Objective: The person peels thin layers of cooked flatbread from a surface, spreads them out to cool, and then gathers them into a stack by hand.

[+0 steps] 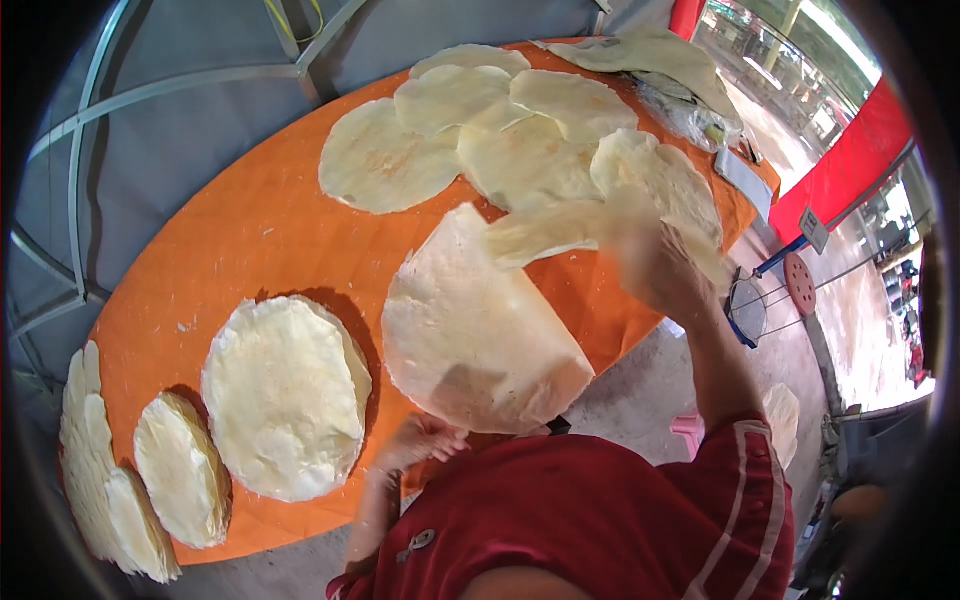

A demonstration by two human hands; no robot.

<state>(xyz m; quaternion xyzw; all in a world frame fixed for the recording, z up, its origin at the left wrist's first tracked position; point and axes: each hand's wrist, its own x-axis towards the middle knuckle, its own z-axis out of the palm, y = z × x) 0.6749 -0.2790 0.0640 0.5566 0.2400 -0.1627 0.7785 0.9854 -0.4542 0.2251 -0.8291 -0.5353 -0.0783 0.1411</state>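
My right hand [656, 259], blurred by motion, grips a thin flatbread sheet [551, 229] that hangs to both sides of it above the orange tabletop. In front of my body lies a large pale flatbread [472, 330], its right side a straight, fold-like edge. Close to the lower rim of that flatbread is my left hand [424, 442], its fingers loosely bent and nothing visible in them. Left of it stands a thick round stack of flatbreads [285, 397]. Single sheets, such as a browned flatbread [390, 157], overlap along the far side.
Smaller stacks [180, 469] and an overlapping row of flatbreads [82, 450] line the left end of the orange-covered table [247, 217]. A cloth [645, 56] and a clear plastic bag [690, 120] lie at the far right. Beyond the right edge are a blue-framed mesh strainer [748, 307] and a pink stool [688, 433].
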